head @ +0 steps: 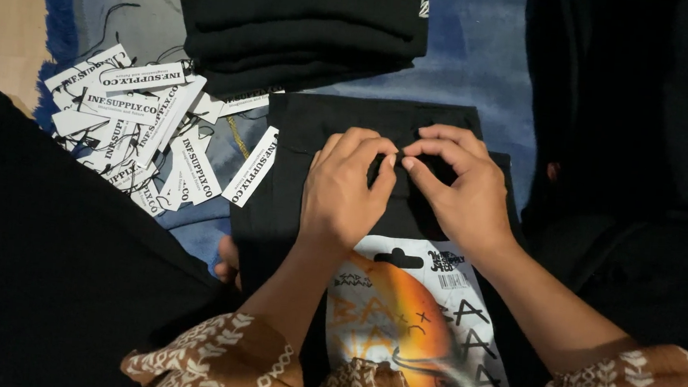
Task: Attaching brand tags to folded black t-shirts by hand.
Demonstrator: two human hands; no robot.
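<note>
Fingertips of left hand [344, 187] and right hand [459, 187] pinched together, thumbs against forefingers, on something tiny at the upper edge of a folded black garment [316, 133] on the lap; too small to identify. Below the wrists, a printed card with orange artwork [408, 315]. To the left, a loose heap of white hang tags [138, 130] on strings; ahead, a stack of folded black clothing [301, 24]. Risks, as judged: pinch slipping off black-on-black fabric, strings tangling in the heap, card sliding off the lap.

Bare blue rug [489, 57] lies open at upper right — paper hang tags [138, 130] and stacked black garments [301, 24] crowd the left.
</note>
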